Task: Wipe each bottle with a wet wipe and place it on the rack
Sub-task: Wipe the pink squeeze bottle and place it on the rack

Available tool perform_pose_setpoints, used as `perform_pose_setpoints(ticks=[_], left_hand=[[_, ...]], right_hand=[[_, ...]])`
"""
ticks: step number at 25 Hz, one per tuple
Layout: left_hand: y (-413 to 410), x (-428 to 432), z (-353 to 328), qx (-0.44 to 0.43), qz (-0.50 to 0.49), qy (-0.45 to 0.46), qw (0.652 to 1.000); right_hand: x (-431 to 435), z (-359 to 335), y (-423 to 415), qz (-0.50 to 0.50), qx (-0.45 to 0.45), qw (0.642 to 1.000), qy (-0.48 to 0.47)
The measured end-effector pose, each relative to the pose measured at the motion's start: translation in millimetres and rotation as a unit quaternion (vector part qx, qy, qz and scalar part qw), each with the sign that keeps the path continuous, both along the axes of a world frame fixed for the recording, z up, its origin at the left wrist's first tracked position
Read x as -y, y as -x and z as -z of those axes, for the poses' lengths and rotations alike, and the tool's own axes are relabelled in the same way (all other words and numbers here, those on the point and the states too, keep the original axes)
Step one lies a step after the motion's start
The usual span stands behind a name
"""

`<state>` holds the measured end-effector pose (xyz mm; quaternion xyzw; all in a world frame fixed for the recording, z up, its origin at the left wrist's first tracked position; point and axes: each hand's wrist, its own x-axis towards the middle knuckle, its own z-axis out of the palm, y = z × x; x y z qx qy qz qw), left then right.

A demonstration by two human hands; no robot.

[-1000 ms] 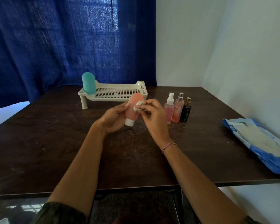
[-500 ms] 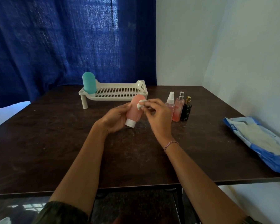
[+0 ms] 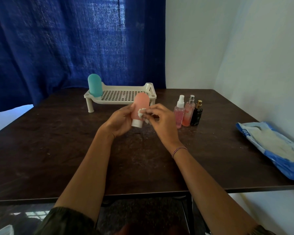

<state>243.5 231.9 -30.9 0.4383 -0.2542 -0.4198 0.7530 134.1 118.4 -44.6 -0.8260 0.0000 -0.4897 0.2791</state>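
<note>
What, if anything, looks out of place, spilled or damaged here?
Nothing stands out. The teal bottle stands upright on the rack, three spray bottles stand in a row, and the wipe pack lies flat. The left hand holds the pink bottle while the right hand presses the wet wipe to it.

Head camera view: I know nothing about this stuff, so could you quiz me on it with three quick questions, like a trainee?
1. True or false: the teal bottle stands on the rack.
2. How many spray bottles stand on the table?
3. The right hand presses the wipe against: A the pink bottle, B the teal bottle, C the rack.
Key: 1 true; 2 three; 3 A.
</note>
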Motion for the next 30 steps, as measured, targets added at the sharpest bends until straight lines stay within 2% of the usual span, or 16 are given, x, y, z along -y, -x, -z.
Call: perform_pose_setpoints(ticks=[3,7,11,15,17,22,27,30], left_hand=[[5.7,0.7,-1.5,0.010,0.024,-0.029,0.999],[6.4,3.0,-1.4,0.019,0.012,-0.053,0.998],[6.7,5.8,-2.1,-0.007,-0.030,-0.023,0.999],[-5.5,6.2,1.5,-0.083,-0.115,0.034,0.989],[-12.2,5.2,4.2,-0.117,-0.142,0.051,0.982],[-4.3,8.9,2.8,-0.162,-0.119,0.097,0.975],[0.9,7.2,-2.3,-0.126,-0.073,0.087,0.985],[7.2,8.6,-5.2,-0.092,-0.088,0.077,0.989]], right_hand=[[6.3,-0.4,-1.6,0.045,0.038,0.998,-0.027],[9.7,0.8,-4.7,0.059,0.042,0.996,-0.052],[4.7,4.0,-4.9,0.002,-0.010,0.998,-0.062],[-2.5,6.3,-4.8,-0.072,-0.086,0.991,-0.066],[-5.5,7.6,-4.8,-0.083,-0.096,0.991,-0.052],[-4.7,8.5,-7.4,-0.062,-0.059,0.996,0.009],[2.1,3.1,-5.5,-0.009,0.013,0.996,-0.090],[3.4,1.4,-3.7,0.044,0.062,0.993,-0.089]])
